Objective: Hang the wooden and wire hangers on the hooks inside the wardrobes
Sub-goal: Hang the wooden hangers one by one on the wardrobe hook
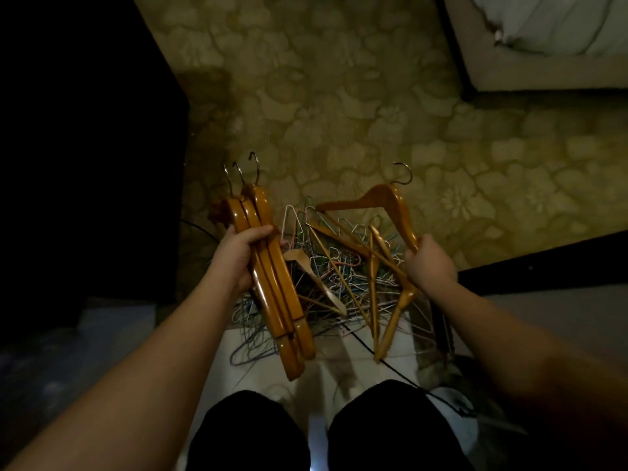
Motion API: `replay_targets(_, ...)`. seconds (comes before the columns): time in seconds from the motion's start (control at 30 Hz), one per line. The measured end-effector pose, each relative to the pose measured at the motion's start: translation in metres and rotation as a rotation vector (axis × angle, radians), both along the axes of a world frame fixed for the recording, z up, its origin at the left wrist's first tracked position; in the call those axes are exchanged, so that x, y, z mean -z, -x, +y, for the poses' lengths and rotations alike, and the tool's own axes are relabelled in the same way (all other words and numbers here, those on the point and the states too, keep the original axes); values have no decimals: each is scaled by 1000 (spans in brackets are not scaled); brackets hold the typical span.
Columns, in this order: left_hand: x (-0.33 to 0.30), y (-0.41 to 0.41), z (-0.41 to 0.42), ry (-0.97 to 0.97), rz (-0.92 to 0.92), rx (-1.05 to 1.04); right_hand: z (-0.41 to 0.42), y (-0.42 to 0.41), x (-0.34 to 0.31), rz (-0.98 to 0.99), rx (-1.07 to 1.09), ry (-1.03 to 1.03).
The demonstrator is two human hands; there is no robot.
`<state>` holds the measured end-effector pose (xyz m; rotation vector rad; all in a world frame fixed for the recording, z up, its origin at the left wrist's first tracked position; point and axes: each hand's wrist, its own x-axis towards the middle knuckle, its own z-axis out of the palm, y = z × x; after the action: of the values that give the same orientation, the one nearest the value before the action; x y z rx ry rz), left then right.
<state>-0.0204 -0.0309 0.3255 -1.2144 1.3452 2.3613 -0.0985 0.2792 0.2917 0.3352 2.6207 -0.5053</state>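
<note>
Glossy brown wooden hangers (272, 266), three stacked, sat clenched in the left hand (239, 258). Right hand (430, 263) grasped one more brown wooden hanger (384, 202) above tangled coloured wire hangers (336, 266).

A bedroom: floral carpet (339, 96), bed corner (543, 45), dark wardrobe (85, 147).

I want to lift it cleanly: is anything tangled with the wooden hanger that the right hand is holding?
Yes. The wooden hanger in the right hand overlaps other wooden hangers and the wire hanger pile; whether they are hooked together I cannot tell.
</note>
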Motion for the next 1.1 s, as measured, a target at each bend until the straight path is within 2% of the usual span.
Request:
replay_targets(0.23,-151,-61,-20,-23,-1,-35,-27,-47,-169,-26,-55,86)
replay_targets(0.47,-247,-139,-27,-55,36,-101,-49,-108,-284,-69,-172,138)
replay_targets(0.73,-283,-232,-17,-23,55,-221,-52,-172,-315,-89,-317,172)
replay_targets(0.9,-295,-303,8,4,93,-382,-43,-195,-319,-96,-483,120)
replay_targets(1.1,-306,-388,52,30,55,-566,-33,-227,-321,-81,-695,84)
